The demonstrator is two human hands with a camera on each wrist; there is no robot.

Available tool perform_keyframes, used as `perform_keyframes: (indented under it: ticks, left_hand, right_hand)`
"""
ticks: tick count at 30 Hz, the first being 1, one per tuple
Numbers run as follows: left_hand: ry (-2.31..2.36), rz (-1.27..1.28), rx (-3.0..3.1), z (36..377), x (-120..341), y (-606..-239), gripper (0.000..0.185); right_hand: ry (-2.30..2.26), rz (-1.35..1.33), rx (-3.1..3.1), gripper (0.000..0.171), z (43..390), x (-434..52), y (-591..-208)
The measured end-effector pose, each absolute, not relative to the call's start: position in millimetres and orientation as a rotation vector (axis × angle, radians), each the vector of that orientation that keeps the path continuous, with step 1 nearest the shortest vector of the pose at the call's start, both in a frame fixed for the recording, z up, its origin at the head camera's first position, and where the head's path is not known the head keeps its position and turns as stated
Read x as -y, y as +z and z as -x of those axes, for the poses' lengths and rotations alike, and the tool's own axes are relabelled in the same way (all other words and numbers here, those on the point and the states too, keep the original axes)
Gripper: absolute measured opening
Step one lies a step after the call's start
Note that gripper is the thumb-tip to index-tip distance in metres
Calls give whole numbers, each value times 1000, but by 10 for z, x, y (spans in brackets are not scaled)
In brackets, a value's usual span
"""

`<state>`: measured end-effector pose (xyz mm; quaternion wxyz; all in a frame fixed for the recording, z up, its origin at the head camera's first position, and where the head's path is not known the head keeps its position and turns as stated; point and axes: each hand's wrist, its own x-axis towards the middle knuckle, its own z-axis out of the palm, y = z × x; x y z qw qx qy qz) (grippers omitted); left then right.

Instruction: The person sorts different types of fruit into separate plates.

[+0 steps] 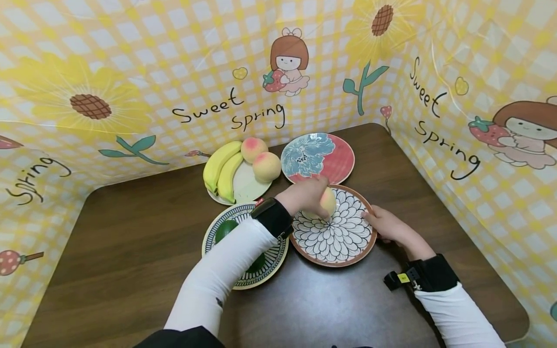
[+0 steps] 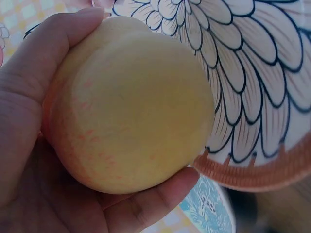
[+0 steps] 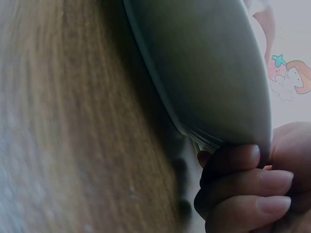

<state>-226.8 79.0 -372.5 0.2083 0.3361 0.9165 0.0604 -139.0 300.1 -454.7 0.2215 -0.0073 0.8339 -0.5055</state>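
Observation:
My left hand (image 1: 304,195) grips a peach (image 2: 131,107), its thumb and fingers curled around the sides. In the head view that peach is partly covered by the hand and sits over the petal-patterned plate (image 1: 339,241) with a brown rim. At the plate's right edge, my right hand (image 1: 387,223) pinches the rim, thumb on top. From the right wrist view, the curled fingers (image 3: 248,182) show under the plate's pale underside (image 3: 209,73), close over the wooden table.
A patterned plate (image 1: 278,263) holding green fruit (image 1: 226,228) lies left, partly under my left forearm. Behind it, a pale plate (image 1: 245,188) bears bananas (image 1: 219,166) and two peaches (image 1: 267,166). A blue-and-red plate (image 1: 339,157) stands at the back, before the yellow checked cloth (image 1: 196,58).

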Motion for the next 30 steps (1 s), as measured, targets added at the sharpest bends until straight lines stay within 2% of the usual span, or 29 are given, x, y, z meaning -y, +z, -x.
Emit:
perform_keyframes:
  ticks: [6, 13, 22, 30]
  left_hand:
    - [134, -920, -2539, 2231, -855, -3780, 86]
    - [108, -961, -2559, 2200, -880, -3830, 70]
    - [91, -976, -2570, 2176, -879, -3887, 66]
    - [9, -971, -2572, 2157, -915, -3940, 71]
  right_hand:
    - [-1404, 13, -2301, 39, 1392, -3007, -4552]
    - [-1398, 10, -2314, 38, 1397, -3004, -4552]
    - [-1392, 10, -2317, 36, 1404, -2997, -4539]
    - [-1392, 11, -2313, 38, 1390, -2993, -4533]
